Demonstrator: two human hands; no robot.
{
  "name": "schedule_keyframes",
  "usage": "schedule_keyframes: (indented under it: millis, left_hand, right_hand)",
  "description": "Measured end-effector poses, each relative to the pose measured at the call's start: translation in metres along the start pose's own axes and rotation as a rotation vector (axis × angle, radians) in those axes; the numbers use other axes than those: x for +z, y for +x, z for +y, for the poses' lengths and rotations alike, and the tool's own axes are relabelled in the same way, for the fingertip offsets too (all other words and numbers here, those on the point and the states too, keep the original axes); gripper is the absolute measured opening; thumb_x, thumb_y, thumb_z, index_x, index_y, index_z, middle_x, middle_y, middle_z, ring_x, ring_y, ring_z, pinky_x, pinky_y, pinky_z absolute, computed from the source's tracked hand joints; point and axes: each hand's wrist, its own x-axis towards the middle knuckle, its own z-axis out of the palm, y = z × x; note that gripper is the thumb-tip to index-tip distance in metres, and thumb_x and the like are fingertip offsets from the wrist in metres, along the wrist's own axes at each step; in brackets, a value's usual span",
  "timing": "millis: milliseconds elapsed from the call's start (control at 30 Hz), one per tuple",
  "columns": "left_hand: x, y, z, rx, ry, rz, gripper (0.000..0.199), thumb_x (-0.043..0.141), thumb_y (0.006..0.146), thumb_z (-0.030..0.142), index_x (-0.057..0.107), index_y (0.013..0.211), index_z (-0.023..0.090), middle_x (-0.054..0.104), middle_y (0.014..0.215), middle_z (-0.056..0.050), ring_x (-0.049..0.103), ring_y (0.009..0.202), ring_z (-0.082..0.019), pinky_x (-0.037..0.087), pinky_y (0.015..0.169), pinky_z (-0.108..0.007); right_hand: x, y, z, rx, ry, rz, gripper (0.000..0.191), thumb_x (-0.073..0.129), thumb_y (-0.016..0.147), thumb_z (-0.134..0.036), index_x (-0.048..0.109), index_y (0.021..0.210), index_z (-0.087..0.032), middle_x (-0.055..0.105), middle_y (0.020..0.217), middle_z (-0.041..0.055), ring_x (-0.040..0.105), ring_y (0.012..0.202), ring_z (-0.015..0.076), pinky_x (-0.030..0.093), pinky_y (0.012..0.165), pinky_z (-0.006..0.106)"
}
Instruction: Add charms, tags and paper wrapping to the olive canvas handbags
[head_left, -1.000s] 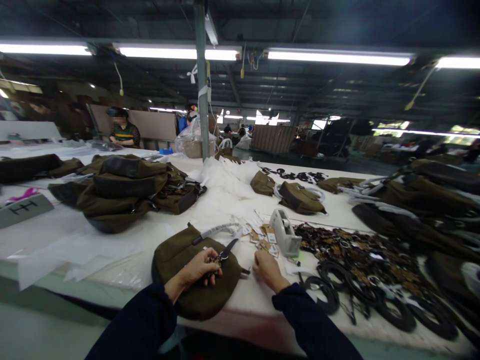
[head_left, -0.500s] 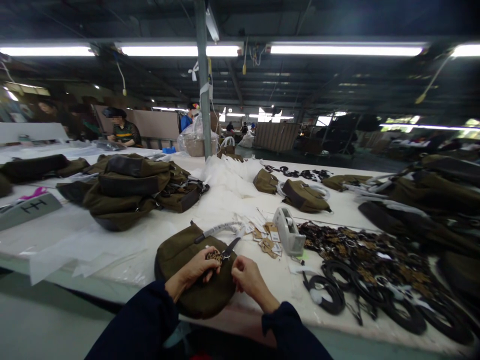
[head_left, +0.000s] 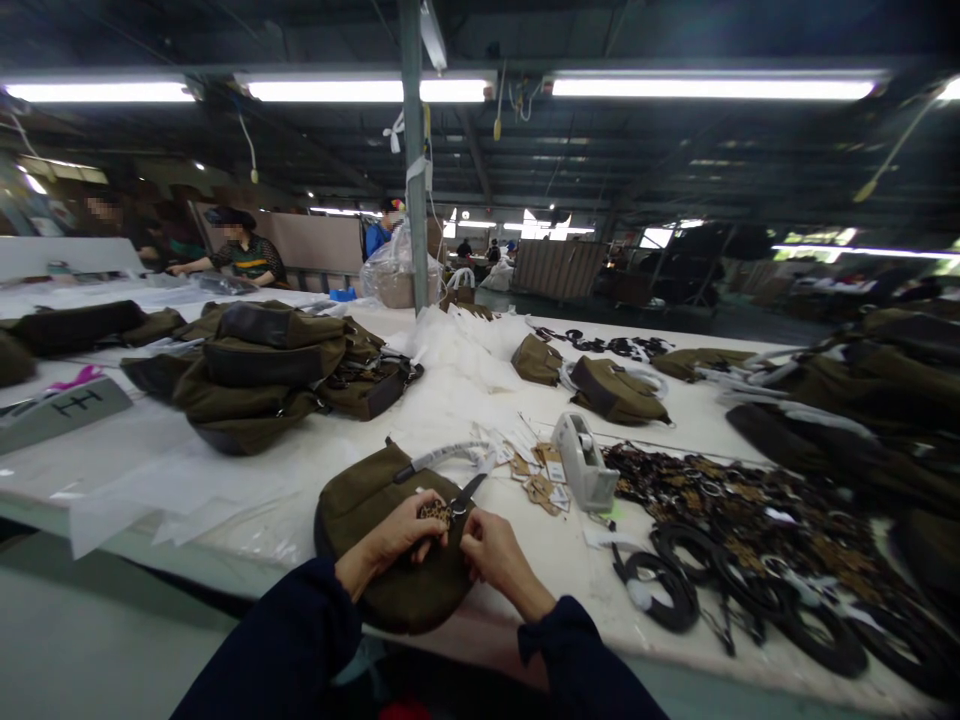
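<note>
An olive-green bag [head_left: 358, 512] lies before me at the table's front edge, its handle [head_left: 447, 455] wrapped in clear plastic. My left hand [head_left: 399, 530] is closed round a leopard-print charm [head_left: 435, 513] over the bag. Beside the charm, a dark strap [head_left: 472, 490] with a small metal ring points up and to the right. My right hand [head_left: 491, 548] is pinched just right of the ring, at the bag's right edge. What its fingertips hold, if anything, is too small to make out.
A tape dispenser [head_left: 583, 465] stands right of the bag, near paper tags [head_left: 546, 478]. Farther right lie a heap of leopard-print charms [head_left: 742, 500] and coiled black straps [head_left: 660, 592]. Stacked bags [head_left: 262, 370] sit at left. A person [head_left: 247, 255] works across the table.
The view has shifted slightly, so the scene sits a little to the right. Both hands stay at the same part of the bag. The person across has stretched out an arm.
</note>
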Motion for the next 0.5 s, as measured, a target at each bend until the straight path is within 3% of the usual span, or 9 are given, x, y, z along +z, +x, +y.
schedule_keyframes:
  millis: [133,267,367,500]
  left_hand:
    - [0.003,-0.001,0.007,0.017,0.079,0.018,0.031,0.055,0.086,0.048,0.052,0.092,0.018,0.070,0.074,-0.004,0.048,0.035,-0.007,0.027,0.031,-0.016]
    - [0.003,0.003,0.006,0.020,0.120,0.135,0.051,0.034,0.092,0.061,0.057,0.084,0.016,0.069,0.068,-0.006,0.046,0.032,-0.007,0.025,0.030,-0.018]
    - [0.001,0.006,0.005,-0.007,0.152,0.156,0.042,0.043,0.089,0.055,0.057,0.084,0.016,0.068,0.067,-0.004,0.046,0.032,-0.007,0.025,0.029,-0.017]
    - [0.001,0.007,0.007,-0.018,0.217,0.058,0.022,0.065,0.074,0.030,0.055,0.088,0.017,0.065,0.071,0.001,0.045,0.034,-0.005,0.032,0.030,-0.015]
  right_hand:
    - [-0.002,0.007,-0.004,-0.031,-0.073,0.046,0.012,0.050,0.073,-0.008,0.050,0.074,-0.020,0.059,0.058,-0.0039,0.052,0.039,0.0082,0.031,0.039,0.017]
    - [-0.006,0.011,-0.008,-0.078,-0.161,0.105,0.012,0.051,0.073,-0.007,0.051,0.073,-0.019,0.060,0.065,-0.0021,0.049,0.045,0.0075,0.028,0.045,0.019]
    - [-0.007,0.013,-0.009,-0.102,-0.203,0.121,0.010,0.053,0.075,-0.008,0.053,0.074,-0.019,0.059,0.064,-0.0022,0.048,0.049,0.0086,0.027,0.050,0.021]
    - [-0.009,0.014,-0.008,-0.112,-0.219,0.130,0.009,0.053,0.078,-0.010,0.053,0.075,-0.019,0.059,0.066,-0.0014,0.051,0.056,0.0103,0.028,0.053,0.021]
